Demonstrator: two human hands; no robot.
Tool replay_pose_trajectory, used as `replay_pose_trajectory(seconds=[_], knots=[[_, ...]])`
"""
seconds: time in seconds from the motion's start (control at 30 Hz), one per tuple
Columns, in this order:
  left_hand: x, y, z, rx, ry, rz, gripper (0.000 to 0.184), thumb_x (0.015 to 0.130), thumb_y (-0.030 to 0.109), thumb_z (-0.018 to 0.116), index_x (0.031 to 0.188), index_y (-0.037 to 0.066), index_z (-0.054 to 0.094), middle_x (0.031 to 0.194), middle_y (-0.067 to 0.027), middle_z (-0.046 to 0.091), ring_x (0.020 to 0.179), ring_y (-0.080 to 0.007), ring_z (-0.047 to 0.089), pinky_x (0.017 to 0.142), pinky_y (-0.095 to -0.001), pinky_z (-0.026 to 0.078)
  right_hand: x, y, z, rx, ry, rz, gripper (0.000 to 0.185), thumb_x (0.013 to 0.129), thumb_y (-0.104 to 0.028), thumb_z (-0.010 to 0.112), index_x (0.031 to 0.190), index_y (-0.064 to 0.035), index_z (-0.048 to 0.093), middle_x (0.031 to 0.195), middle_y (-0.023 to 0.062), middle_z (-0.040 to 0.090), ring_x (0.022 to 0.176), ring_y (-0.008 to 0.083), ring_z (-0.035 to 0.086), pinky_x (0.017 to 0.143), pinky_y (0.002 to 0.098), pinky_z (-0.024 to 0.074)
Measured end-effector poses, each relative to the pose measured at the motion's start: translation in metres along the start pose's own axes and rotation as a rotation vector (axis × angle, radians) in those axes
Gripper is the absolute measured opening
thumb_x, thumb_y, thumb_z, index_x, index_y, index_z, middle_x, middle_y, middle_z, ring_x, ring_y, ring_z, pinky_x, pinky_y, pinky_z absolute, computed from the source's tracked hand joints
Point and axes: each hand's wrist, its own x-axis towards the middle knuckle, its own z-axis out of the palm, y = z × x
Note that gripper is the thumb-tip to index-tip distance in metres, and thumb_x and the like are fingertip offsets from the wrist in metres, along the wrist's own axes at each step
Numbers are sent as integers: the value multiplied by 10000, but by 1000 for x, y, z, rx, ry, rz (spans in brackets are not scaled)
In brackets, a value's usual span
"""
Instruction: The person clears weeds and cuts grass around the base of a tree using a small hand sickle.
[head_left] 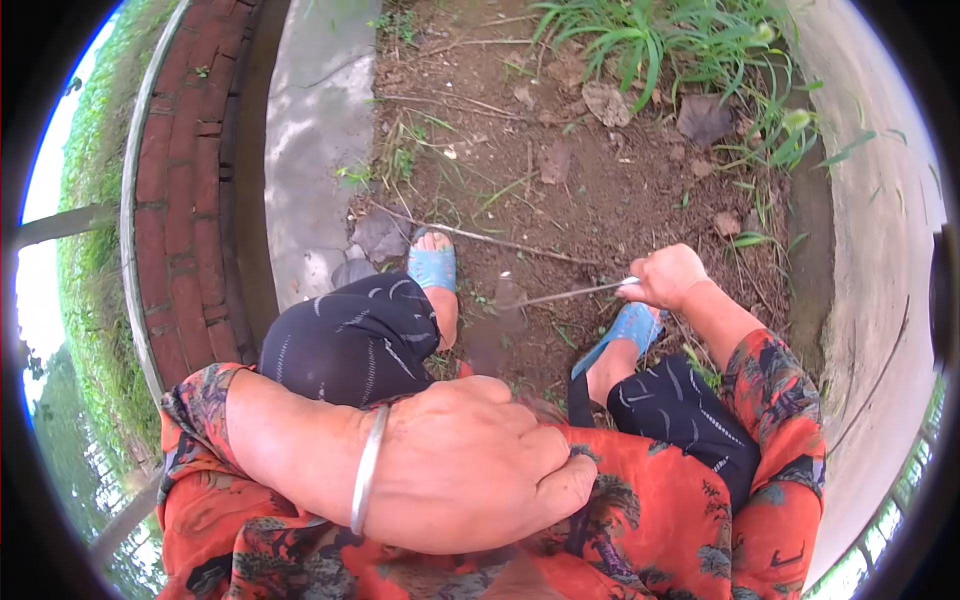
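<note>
My right hand is closed around the near end of a thin metal-shafted hand tool. Its shaft points left over the bare soil, and its far end is smeared by motion, so I cannot tell the shape of the head. My left hand, with a silver bangle on the wrist, is curled into a fist above my lap, close to the camera. Its fingers are folded under, hiding whatever may be in them. The soil between my feet carries dry twigs and small weeds.
Green grass grows at the far right, with dry leaves near it. A concrete strip and red brick edging run along the left. A pale wall stands on the right. Blue sandals are on my feet.
</note>
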Motion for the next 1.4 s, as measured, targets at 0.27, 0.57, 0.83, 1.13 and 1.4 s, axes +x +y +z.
replay_pose_trajectory(seconds=[0.27,0.57,0.83,1.13,1.4], knots=[[-7,-2,-4,-23,1,-4,269,681,192,556,916,61,553,612,27,428,515,-105,490,467,-249,341,-42,99,-42,113,266,783,498,808,-549,427,855,-89,609,806,147,640,801,306,613,700,421,468],[-3,-1,-4,-53,-24,-13,224,696,185,527,870,45,505,634,8,470,543,-132,527,493,-272,371,32,-12,-49,169,106,199,434,809,-494,456,858,-85,594,845,140,637,832,310,607,729,420,471],[-10,0,-11,-109,22,-16,135,711,158,521,728,32,476,597,-63,516,548,-212,578,482,-328,444,5,76,-38,153,298,635,434,837,-488,444,873,-74,570,811,187,625,797,359,601,707,458,468],[-6,-6,-13,-170,-16,-49,138,734,149,506,738,16,469,608,-90,519,572,-245,589,497,-350,443,124,13,-65,586,410,480,379,854,-364,451,955,-12,549,964,236,587,938,387,550,827,447,427],[-15,-11,-21,-129,-92,-56,204,741,181,506,872,34,452,711,-50,521,640,-201,575,556,-317,425,100,14,-56,522,314,276,286,819,-295,512,907,-24,494,870,231,589,855,407,558,753,488,430]])
